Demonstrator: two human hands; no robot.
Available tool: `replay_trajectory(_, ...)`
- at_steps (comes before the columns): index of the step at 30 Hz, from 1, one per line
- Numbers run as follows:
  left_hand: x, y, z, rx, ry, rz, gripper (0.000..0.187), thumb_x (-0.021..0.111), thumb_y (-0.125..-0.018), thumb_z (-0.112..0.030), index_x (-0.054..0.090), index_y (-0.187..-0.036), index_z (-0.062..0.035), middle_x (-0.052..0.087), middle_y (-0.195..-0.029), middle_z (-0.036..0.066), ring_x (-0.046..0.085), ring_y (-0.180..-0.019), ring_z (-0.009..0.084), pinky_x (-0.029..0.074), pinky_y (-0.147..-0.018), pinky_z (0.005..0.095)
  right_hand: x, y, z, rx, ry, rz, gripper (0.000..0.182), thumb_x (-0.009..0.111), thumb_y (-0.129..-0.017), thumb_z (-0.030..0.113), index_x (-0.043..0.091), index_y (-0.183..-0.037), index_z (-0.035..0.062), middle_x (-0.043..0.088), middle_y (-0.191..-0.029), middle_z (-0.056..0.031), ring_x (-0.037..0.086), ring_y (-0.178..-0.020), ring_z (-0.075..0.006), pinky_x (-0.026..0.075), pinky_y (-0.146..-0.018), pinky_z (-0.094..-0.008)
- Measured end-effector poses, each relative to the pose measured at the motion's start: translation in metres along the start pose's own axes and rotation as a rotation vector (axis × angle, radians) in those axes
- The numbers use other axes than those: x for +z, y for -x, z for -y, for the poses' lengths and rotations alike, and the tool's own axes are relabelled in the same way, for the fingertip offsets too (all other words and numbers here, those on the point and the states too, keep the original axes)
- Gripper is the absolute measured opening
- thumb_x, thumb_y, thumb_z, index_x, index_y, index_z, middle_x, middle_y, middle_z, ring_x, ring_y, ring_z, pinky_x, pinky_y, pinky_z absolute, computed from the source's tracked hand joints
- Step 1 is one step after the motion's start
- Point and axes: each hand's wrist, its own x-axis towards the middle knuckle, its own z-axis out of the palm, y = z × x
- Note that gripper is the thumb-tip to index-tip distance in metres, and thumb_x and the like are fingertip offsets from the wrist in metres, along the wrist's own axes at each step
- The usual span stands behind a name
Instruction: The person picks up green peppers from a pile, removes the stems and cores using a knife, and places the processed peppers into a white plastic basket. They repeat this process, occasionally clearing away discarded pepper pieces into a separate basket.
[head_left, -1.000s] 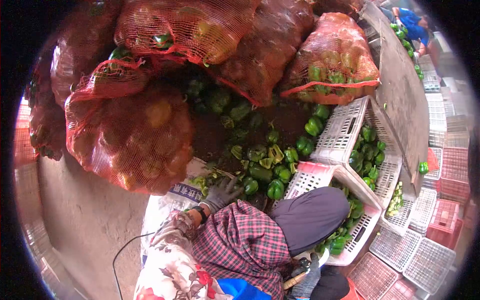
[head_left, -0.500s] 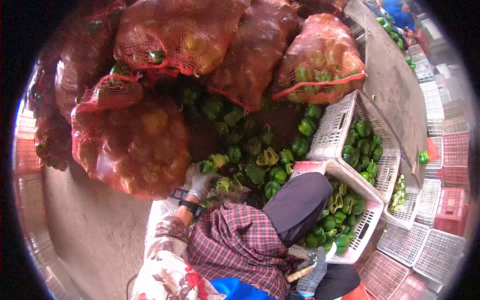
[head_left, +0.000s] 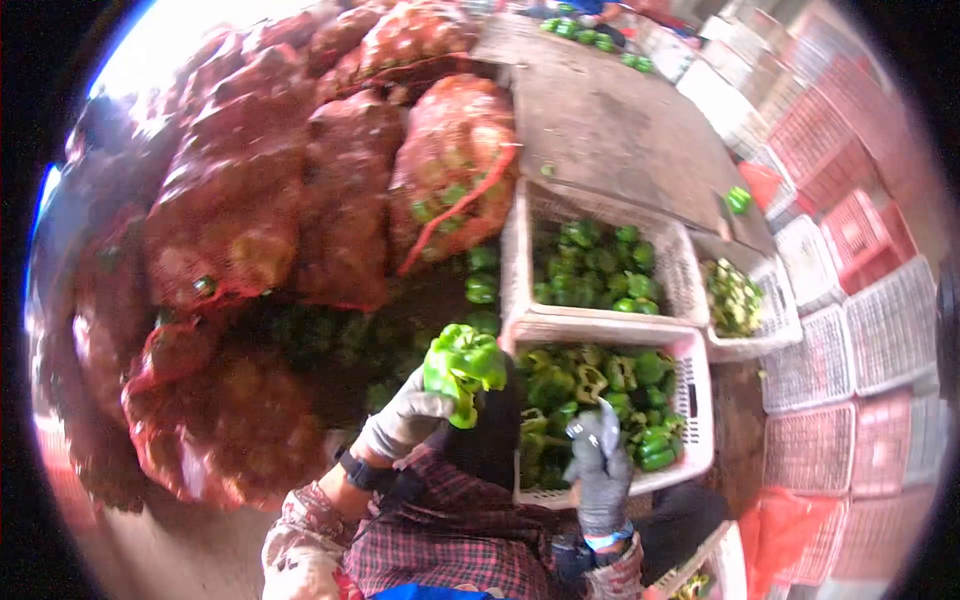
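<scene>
My left hand [head_left: 405,420], in a grey glove, is lifted and grips a large green bell pepper [head_left: 462,365] just left of the near white crate [head_left: 600,333]. That crate holds several green peppers, some of them cut. My right hand [head_left: 598,470], also gloved, is raised over the crate's near side with its fingers closed on a small knife; only a pale tip shows above the fist. Beyond it stands a second white crate [head_left: 522,235] full of whole peppers.
Red mesh sacks [head_left: 340,200] of peppers are piled at left and behind, with loose peppers [head_left: 481,287] on the ground beside them. A small crate of pepper pieces [head_left: 735,298] sits at right. Empty red and white crates [head_left: 880,330] are stacked beyond. Another person in blue [head_left: 585,8] is at the top edge.
My left hand has risen from the loose pile on the ground with a pepper in it. My right hand has come up over the near crate, and my view has swung right.
</scene>
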Motion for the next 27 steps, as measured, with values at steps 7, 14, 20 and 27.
replay_trajectory(7,0.057,-0.042,0.094,0.263,-0.654,-0.008,0.094,0.081,-0.06,-0.008,0.032,-0.139,0.0003,0.046,-0.133,0.013,0.044,-0.127,0.0239,0.036,-0.106,0.0354,-0.001,-0.013,0.036,0.067,-0.032,0.06,0.055,0.066,-0.087,0.015,0.042,-0.134,0.0023,0.059,-0.075,-0.0016,0.049,-0.049,-0.0067,0.041,-0.042,-0.0222)
replay_trajectory(14,0.082,-0.059,0.08,0.371,-1.285,0.346,0.079,0.076,-0.07,-0.027,0.039,-0.134,0.0024,0.044,-0.134,0.024,0.043,-0.125,0.0414,0.036,-0.105,0.0444,-0.058,-0.015,-0.012,0.253,-0.151,-0.125,0.059,0.074,-0.082,0.023,0.047,-0.13,0.0032,0.063,-0.096,-0.0073,0.059,-0.076,-0.0132,0.049,-0.065,-0.0254)
replay_trajectory(20,0.103,-0.082,0.09,0.15,-1.165,0.508,0.074,0.067,-0.082,-0.045,0.043,-0.135,0.0006,0.05,-0.13,0.02,0.046,-0.124,0.0346,0.033,-0.107,0.0408,-0.076,-0.019,-0.005,-0.317,0.582,0.179,0.072,0.077,-0.077,0.019,0.04,-0.137,0.003,0.054,-0.128,-0.0185,0.054,-0.119,-0.0295,0.044,-0.098,-0.0362)
replay_trajectory(27,0.105,-0.08,0.143,-0.213,-0.695,-0.016,0.027,0.068,-0.086,-0.017,0.059,-0.106,-0.0004,0.062,-0.088,-0.002,0.053,-0.081,0.0054,0.047,-0.072,0.0233,-0.076,-0.013,-0.069,0.091,-0.149,-0.131,0.058,0.078,-0.077,0.019,0.051,-0.126,0.0033,0.062,-0.102,-0.01,0.061,-0.086,-0.0167,0.051,-0.075,-0.0308)
